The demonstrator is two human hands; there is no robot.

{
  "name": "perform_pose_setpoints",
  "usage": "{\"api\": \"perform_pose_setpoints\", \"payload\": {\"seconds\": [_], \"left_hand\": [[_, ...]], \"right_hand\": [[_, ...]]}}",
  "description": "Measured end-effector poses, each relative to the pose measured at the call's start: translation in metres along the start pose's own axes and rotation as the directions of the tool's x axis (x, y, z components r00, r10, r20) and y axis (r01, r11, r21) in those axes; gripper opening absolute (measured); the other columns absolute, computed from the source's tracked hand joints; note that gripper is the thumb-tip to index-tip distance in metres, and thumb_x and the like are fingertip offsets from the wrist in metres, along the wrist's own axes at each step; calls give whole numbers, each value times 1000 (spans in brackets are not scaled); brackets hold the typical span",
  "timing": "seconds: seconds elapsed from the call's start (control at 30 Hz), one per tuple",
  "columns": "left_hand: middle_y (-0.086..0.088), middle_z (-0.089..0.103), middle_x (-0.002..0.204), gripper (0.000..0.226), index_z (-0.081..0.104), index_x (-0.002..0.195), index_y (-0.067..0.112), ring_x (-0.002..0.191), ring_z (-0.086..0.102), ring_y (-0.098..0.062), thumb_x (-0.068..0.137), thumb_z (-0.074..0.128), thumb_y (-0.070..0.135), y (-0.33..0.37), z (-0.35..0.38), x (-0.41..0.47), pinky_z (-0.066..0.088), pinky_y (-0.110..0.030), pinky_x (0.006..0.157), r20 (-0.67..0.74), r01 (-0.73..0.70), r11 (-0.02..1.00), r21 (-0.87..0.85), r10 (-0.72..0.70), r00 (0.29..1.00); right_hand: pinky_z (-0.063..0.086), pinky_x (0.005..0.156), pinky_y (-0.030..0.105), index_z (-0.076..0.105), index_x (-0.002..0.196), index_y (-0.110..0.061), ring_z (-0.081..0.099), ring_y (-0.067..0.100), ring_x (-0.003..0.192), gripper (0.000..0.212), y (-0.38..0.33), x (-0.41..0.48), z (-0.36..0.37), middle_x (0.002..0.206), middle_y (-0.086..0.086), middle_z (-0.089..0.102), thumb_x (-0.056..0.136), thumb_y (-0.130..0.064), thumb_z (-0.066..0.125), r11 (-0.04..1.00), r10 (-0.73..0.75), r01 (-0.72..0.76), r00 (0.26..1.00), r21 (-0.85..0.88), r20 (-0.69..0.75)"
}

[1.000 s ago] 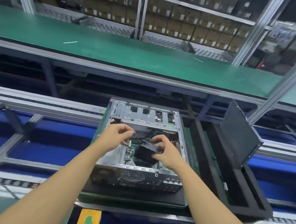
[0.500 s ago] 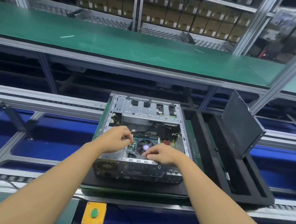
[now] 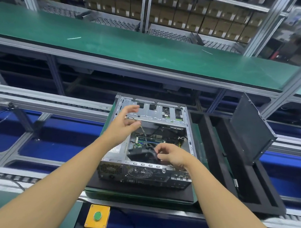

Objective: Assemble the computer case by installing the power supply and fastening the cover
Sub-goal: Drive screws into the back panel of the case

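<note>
The open computer case [image 3: 189, 133] lies on its side on a black pad, with its rear panel toward me. Its green motherboard [image 3: 151, 140] and dark cables show inside. My left hand [image 3: 124, 122] is raised over the case's far left, by the silver drive cage [image 3: 157, 112]. Its thumb and fingers hold a thin grey cable [image 3: 143, 131] that runs down to the board. Near the rear wall, my right hand [image 3: 171, 155] pinches a black plastic part [image 3: 140, 154] inside the case. The black side cover [image 3: 251, 127] leans upright to the right.
A black foam tray [image 3: 257, 191] holding the cover sits right of the case. A yellow box with a green button [image 3: 97, 215] is at the front edge. A green conveyor belt [image 3: 132, 47] runs behind, with shelves of cartons beyond it. Metal rails cross at the left.
My left hand has lifted up and away toward the drive cage with the thin cable. The black part is back over the cooler fan under my right hand.
</note>
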State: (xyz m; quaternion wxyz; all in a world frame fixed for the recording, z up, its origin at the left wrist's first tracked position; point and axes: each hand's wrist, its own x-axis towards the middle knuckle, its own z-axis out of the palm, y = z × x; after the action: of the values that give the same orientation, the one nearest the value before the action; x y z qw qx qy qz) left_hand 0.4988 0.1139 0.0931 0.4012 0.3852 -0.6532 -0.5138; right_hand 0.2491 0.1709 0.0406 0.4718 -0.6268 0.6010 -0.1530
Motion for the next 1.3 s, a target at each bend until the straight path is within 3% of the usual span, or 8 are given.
{"api": "perform_pose_setpoints", "payload": {"seconds": [0.2,0.4,0.6,0.8,0.9,1.07,1.2,1.3], "left_hand": [[6,61,99,31,43,97,29,78,61,3,87,71,39,-25,-4,-9,45,-19,65,-28,159,958,240,-157,987],[19,68,101,17,63,96,39,97,65,-6,83,74,43,-39,-2,-10,53,-35,93,288,53,901,431,-192,938],[22,69,105,29,72,110,36,95,62,8,82,79,36,-40,5,0,49,-14,86,454,-111,755,646,-264,851],[30,64,90,24,73,112,32,78,55,17,93,61,43,-36,17,4,39,-10,69,564,-236,622,746,-403,721],[27,60,93,31,69,118,33,88,57,8,94,57,48,-36,13,0,44,-15,78,592,-257,632,731,-401,699],[26,57,100,33,69,120,33,99,56,-1,91,57,41,-38,10,-9,41,-16,82,543,-207,656,726,-362,758],[13,64,118,35,73,116,28,105,57,-5,92,48,26,-32,8,-12,47,-27,95,467,-150,641,753,-361,807],[12,69,115,35,75,111,28,98,60,-1,93,45,20,-31,7,-16,47,-21,86,420,-142,635,760,-313,852]], "right_hand": [[28,84,51,67,88,-32,40,31,90,28,13,7,0,92,-1,65,101,-8,60,981,37,-45,998,190,44],[27,82,54,66,93,-24,38,34,86,22,16,10,-1,87,-3,67,101,-4,59,970,52,-77,992,229,113],[50,73,15,64,108,-20,64,4,84,24,-5,6,3,109,1,69,99,2,60,986,95,-114,984,120,151],[47,67,17,74,96,-31,57,-3,62,12,-17,-5,11,72,-21,66,100,-31,62,996,88,-87,983,-13,159],[46,69,21,73,104,-31,55,-2,64,14,-15,-4,12,68,-26,63,100,-37,61,995,71,-58,986,-87,154],[50,74,27,75,113,-21,59,10,76,24,-23,-6,14,85,-22,67,101,-19,54,992,111,-101,982,-72,151],[49,106,45,73,115,-19,61,30,121,44,-26,-3,15,124,-9,66,99,-3,35,982,134,-115,984,-150,117],[56,73,21,72,105,-14,72,7,88,45,-26,0,19,118,9,72,96,6,33,985,168,-169,984,14,57]]}}
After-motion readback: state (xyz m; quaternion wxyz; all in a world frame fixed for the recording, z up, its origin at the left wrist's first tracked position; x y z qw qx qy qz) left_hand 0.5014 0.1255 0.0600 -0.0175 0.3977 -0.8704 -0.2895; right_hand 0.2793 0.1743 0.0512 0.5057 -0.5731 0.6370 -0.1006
